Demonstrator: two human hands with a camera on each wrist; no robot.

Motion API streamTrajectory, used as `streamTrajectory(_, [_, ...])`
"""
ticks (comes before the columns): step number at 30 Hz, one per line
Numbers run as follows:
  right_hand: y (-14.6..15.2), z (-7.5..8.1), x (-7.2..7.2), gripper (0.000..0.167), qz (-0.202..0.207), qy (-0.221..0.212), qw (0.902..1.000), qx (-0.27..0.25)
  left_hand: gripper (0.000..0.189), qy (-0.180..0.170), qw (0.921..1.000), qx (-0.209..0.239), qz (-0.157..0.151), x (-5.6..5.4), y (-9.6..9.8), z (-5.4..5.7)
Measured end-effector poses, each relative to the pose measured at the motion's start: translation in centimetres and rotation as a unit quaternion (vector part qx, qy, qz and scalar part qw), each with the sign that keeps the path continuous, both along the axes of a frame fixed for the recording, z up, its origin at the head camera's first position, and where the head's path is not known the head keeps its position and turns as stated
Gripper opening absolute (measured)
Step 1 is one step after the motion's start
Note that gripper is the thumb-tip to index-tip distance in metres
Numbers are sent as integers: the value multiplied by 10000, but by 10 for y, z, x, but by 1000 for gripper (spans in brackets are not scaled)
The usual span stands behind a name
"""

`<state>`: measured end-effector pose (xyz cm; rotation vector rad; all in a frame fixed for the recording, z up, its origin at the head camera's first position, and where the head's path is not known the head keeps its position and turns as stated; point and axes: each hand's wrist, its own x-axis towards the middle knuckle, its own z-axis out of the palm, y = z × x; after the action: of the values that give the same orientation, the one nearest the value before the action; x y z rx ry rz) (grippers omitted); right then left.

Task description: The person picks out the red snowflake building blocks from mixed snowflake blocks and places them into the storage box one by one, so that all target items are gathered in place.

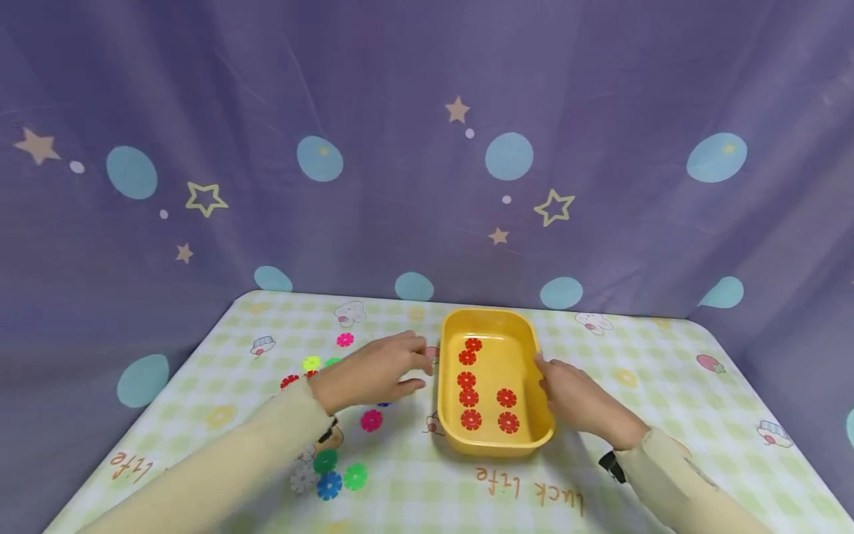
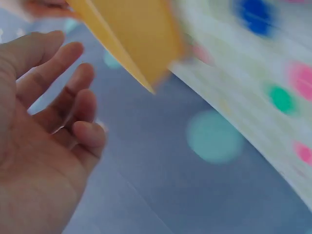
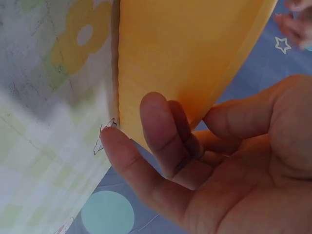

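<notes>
A yellow plastic tray stands on the table, with several red snowflake discs lying flat in it. My right hand holds the tray's right rim, its thumb at the edge and fingers against the outer wall, as the right wrist view shows of the tray wall. To the left of the tray, my left hand hovers over the table with its fingers loosely bent. In the left wrist view the palm of the left hand faces the camera and holds nothing.
Loose snowflake discs lie left of the tray: a pink disc, a blue disc, a green disc and a yellow disc, among several others. My left forearm covers part of them. A purple curtain hangs behind the checked tablecloth.
</notes>
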<state>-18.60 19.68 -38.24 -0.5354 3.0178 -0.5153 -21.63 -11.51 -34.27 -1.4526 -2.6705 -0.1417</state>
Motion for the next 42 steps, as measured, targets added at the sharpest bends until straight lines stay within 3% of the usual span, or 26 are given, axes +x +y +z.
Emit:
streamTrajectory(3, [2,-2,3,49,-3,-88,9999,-87,13,-350,9976,-38,599,7,-50,-6])
streamTrajectory(5, [3,-2,4,49,45,-75,9999,-85,14,-773,9903,-123,1150,11,-82,-14])
streamTrajectory(9, [3,-2,6,49,127,-25,9999,-39,20,-1615,9590,-149,2326,15,-134,-35])
streamTrajectory(12, [1,-1,6,49,152,-63,9999,-36,27,-1885,9410,-9,2811,19,-161,-50])
streamTrajectory(17, [2,-2,6,49,35,-136,9999,0,28,-1896,9408,259,2798,15,-173,-64])
streamTrajectory(22, [1,-2,6,48,34,-122,9999,-15,23,-1621,9437,375,2861,5,-175,-62])
streamTrajectory(26, [0,-1,6,48,9,-131,9999,-30,27,-1396,9391,403,3114,-6,-178,-60])
streamTrajectory(36, [-3,-1,4,51,-111,-246,9996,-62,26,-2342,9162,688,3178,-32,-193,-73])
streamTrajectory(42, [-2,-2,3,51,-155,-260,9995,-77,31,-2546,9117,633,3163,-36,-192,-70])
